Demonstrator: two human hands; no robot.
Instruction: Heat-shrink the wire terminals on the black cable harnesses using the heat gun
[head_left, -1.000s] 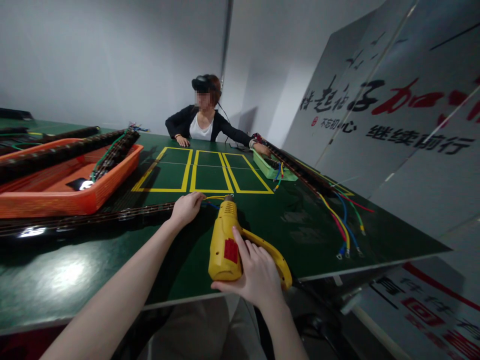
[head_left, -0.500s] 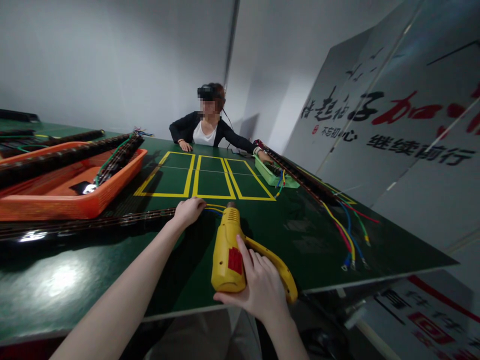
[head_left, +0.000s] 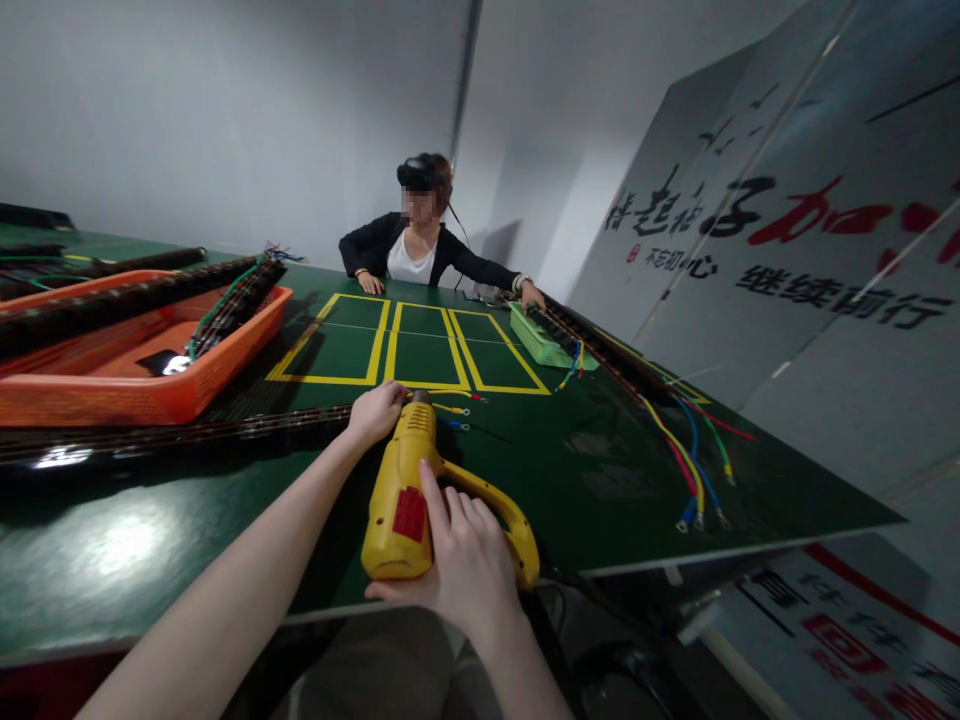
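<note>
Right hand point(head_left: 469, 555) gripping the heat gun point(head_left: 391, 490); ahead-left, left hand point(head_left: 373, 413) pinching wires point(head_left: 450, 408).
The nozzle point(head_left: 421, 397) has swung leftward, close beside the left fingers, so wire tips point(head_left: 466, 412) show past it. The table edge point(head_left: 330, 613) passes beneath the right hand; green tabletop point(head_left: 566, 490) stretches rightward.

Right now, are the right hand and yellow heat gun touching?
Touching: the head view shows the right hand with a finger on the yellow heat gun.
</note>
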